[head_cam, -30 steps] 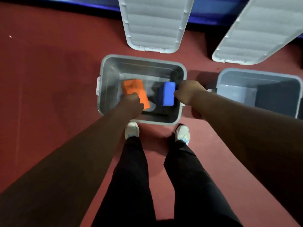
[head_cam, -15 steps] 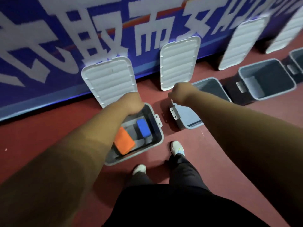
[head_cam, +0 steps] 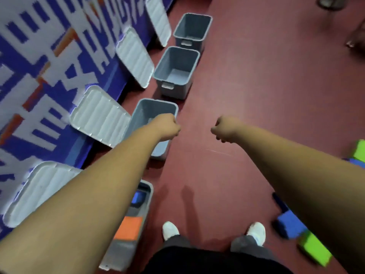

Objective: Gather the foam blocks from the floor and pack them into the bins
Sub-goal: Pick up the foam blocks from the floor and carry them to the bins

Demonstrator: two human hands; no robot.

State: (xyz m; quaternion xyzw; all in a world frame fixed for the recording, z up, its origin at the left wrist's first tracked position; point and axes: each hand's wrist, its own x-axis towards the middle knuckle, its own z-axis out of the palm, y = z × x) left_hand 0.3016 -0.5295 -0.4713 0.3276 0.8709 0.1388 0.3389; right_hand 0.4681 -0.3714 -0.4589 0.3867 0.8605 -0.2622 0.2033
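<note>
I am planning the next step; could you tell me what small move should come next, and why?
Probably lower the right hand toward the blue foam block by the right shoe. Both it and the left hand are curled and empty, the nearest bin already holds an orange foam block, and a green foam block lies beside the blue one.

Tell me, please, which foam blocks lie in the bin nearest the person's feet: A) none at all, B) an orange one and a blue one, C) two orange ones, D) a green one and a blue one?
B: the nearest bin holds an orange block and a blue block, while a green block lies out on the floor.
</note>
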